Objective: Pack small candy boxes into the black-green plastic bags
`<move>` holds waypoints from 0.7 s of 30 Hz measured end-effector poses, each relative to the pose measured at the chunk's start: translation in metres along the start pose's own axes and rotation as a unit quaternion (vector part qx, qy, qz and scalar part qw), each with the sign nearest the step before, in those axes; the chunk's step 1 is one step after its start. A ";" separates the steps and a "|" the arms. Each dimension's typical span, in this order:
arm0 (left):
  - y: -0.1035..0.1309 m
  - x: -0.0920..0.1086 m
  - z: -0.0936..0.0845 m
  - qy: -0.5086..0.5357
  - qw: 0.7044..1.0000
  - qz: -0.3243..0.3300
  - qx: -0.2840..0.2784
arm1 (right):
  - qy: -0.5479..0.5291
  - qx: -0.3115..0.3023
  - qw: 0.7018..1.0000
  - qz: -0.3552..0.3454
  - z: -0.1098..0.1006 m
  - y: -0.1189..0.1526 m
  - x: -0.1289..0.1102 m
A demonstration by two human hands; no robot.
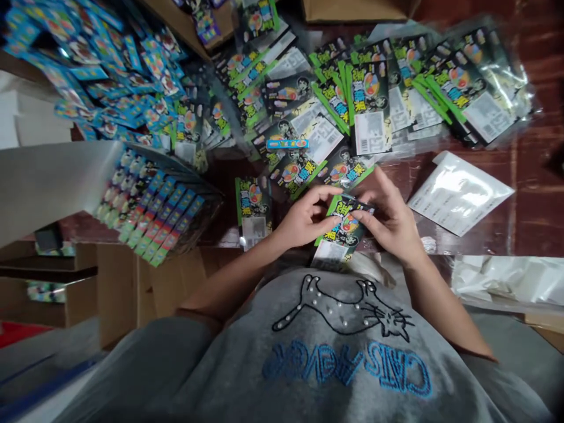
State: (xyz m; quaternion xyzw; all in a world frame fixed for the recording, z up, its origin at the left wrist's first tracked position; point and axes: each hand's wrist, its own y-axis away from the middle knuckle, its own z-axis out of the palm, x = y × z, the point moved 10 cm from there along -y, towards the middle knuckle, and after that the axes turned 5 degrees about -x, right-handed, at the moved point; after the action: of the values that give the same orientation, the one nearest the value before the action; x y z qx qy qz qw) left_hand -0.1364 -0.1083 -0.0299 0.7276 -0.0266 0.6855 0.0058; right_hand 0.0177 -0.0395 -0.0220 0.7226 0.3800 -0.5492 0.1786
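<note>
A black and green printed packet (pixel 337 250) is held in front of my chest, at the table's near edge. My left hand (pixel 307 218) pinches its left side, with the thumb lying on the printed face. At the packet's upper right, my right hand (pixel 391 222) grips with the thumb on the front; its index finger sticks out and the other fingertips are partly hidden. Just beyond my hands lie more packets of this kind (pixel 370 108) in clear plastic, overlapping. One small blue printed strip (pixel 288 144) rests on top of them.
Many blue printed sachets (pixel 127 76) are heaped at the upper left. Below them stands an open display box (pixel 163 217) of colourful small packs. A white label sheet (pixel 460 192) lies on the right. Cardboard boxes (pixel 359 10) stand at the back and lower left.
</note>
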 end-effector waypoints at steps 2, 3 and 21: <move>0.004 -0.001 -0.006 0.000 1.000 -0.009 -0.016 | -0.007 -0.008 1.000 0.007 0.008 0.003 -0.001; 0.004 -0.001 -0.010 -0.006 1.000 -0.016 -0.015 | -0.005 0.016 1.000 0.011 0.009 0.005 -0.002; -0.005 0.007 -0.034 0.016 0.997 -0.045 0.061 | -0.024 0.098 0.994 0.050 0.006 -0.003 -0.020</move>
State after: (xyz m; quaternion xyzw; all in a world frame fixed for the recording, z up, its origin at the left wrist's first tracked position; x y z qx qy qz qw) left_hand -0.1699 -0.1024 -0.0207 0.7161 0.0477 0.6964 -0.0071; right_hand 0.0095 -0.0493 -0.0046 0.7415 0.2831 -0.5912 0.1434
